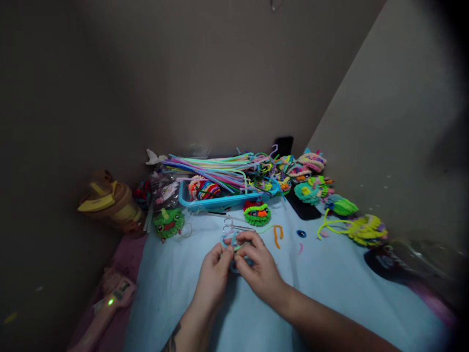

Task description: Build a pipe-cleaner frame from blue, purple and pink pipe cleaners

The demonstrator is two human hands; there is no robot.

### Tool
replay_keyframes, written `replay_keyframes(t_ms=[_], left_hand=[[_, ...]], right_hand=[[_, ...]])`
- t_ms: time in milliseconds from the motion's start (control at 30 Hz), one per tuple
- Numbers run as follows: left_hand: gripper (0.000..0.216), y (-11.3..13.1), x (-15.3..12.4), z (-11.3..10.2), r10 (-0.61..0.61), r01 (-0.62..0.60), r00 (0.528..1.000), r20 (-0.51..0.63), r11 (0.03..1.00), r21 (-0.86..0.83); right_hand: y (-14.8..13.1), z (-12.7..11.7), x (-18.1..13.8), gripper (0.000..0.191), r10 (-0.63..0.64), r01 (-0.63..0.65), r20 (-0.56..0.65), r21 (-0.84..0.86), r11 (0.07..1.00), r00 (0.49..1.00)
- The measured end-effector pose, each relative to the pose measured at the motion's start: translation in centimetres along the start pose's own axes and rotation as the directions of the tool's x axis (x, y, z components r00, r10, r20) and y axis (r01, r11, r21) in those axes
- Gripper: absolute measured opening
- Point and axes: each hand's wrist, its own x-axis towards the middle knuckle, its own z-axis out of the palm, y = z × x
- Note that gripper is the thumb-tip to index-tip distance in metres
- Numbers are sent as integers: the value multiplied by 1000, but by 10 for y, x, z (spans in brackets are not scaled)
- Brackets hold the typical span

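My left hand [215, 268] and my right hand [261, 266] meet above the light blue cloth, fingertips pinched close together. Between them is a light blue pipe cleaner [233, 239], bent into curves, with a greenish piece by the right fingers. The fingers hide much of it. Just beyond my hands lie small scissors [227, 227] with pale handles. A bent orange pipe cleaner [277, 236] rests to the right, and a round blue eye piece [301, 233] lies past it. A green and red fuzzy figure [257, 213] sits behind the scissors.
At the back, a blue tray [216, 201] carries many long pastel pipe cleaners [208, 166]. A green fuzzy figure [169, 223] sits left, near a brown cup [120, 208] and a pink device [110, 308] with a green light. Fuzzy pieces [366, 230] and a dark phone-like slab [303, 205] lie right.
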Motion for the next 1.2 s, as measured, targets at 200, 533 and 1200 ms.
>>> replay_keyframes(t_ms=[200,533,1200], left_hand=[[31,9,-1,-4,20,-19,998,-64,1000,17],[32,17,1,-14,15,-19,998,-56,998,-60],[39,29,-4,-24,-42,-19,977,211,960,278]], right_hand=[[5,-2,2,13,93,-94,25,23,995,995],[21,-15,10,27,261,-254,-13,181,950,965],[26,-34,17,51,-140,150,284,-15,989,949]])
